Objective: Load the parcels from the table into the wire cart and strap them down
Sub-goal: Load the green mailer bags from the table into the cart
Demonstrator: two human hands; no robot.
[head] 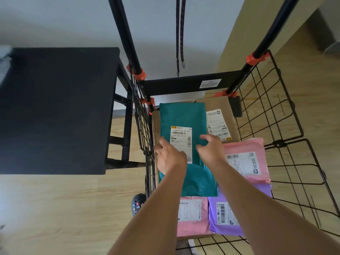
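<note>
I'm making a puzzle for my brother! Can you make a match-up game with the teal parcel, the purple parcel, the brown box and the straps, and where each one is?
Things:
1. teal parcel
2. purple parcel
3. brown box
4. straps

Places:
A. hanging down from above
B. lying on top of the pile
C. at the far end, by the black crossbar
D. at the near end, right of a pink parcel

Pairs: 1-B, 2-D, 3-C, 4-A

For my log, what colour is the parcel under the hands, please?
The parcel is teal; head view.
</note>
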